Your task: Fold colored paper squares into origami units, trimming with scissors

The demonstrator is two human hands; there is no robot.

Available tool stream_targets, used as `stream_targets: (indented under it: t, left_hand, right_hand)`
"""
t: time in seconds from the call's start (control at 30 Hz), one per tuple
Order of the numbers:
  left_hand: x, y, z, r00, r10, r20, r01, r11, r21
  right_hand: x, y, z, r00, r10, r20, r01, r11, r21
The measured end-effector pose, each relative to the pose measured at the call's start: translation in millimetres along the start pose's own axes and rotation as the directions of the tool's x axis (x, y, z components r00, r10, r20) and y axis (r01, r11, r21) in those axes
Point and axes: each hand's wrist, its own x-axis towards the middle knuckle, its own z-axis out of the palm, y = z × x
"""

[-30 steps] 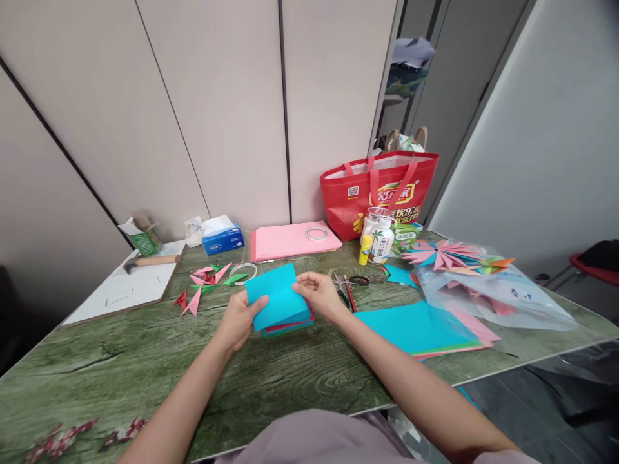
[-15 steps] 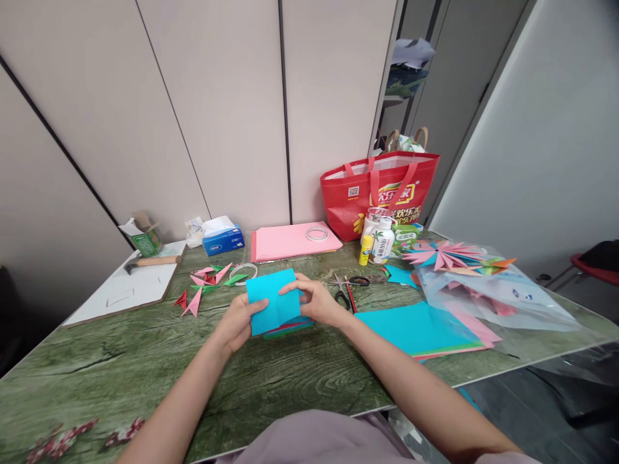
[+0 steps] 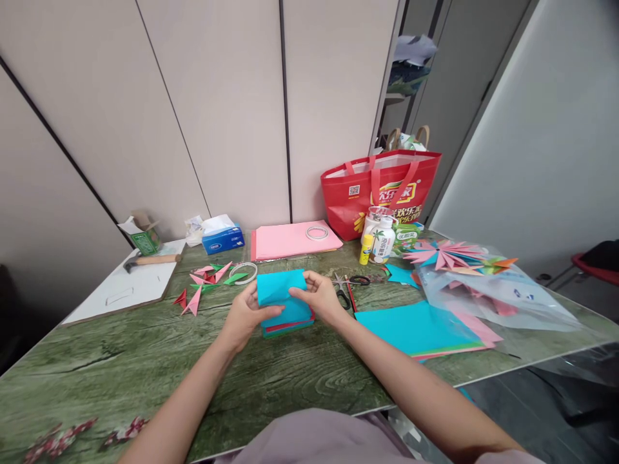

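Observation:
Between my two hands is a blue sheet of paper (image 3: 279,287), held over a small stack of coloured paper (image 3: 290,327) on the table. My left hand (image 3: 245,314) grips the sheet's left side, thumb across its front. On the right edge, my right hand (image 3: 320,296) pinches it with the thumb in front and fingers behind. The sheet bends slightly at its lower part. Left of my hands lie folded pink, red and green paper pieces (image 3: 193,301) and a roll of tape (image 3: 243,273). Scissors (image 3: 343,298) and a red pencil (image 3: 351,298) lie right of my right hand.
Larger blue sheets (image 3: 416,328) lie at the right beside a plastic bag (image 3: 498,303) with a folded paper flower (image 3: 442,254). Behind stand a glue stick (image 3: 365,250), a white bottle (image 3: 382,241) and a red bag (image 3: 345,206). A hammer (image 3: 157,259) rests on a white board (image 3: 120,296).
The blue sheet has turned more level and its lower part now bends. My right hand has moved to its right edge; my left hand has shifted slightly right.

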Motion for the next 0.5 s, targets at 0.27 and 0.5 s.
stream_targets:
  t: [0.27, 0.5]
  left_hand:
    - [4, -14, -7.3, 0.975, 0.014, -0.223, -0.007, 1.0, 0.031]
    - [1, -14, -3.6, 0.981, -0.015, -0.196, 0.03, 0.996, 0.078]
  right_hand:
    - [-6, -7, 2, 0.989, -0.045, 0.142, 0.045, 0.999, 0.003]
    - [-8, -11, 2, 0.992, -0.123, 0.04, 0.129, 0.967, -0.22]
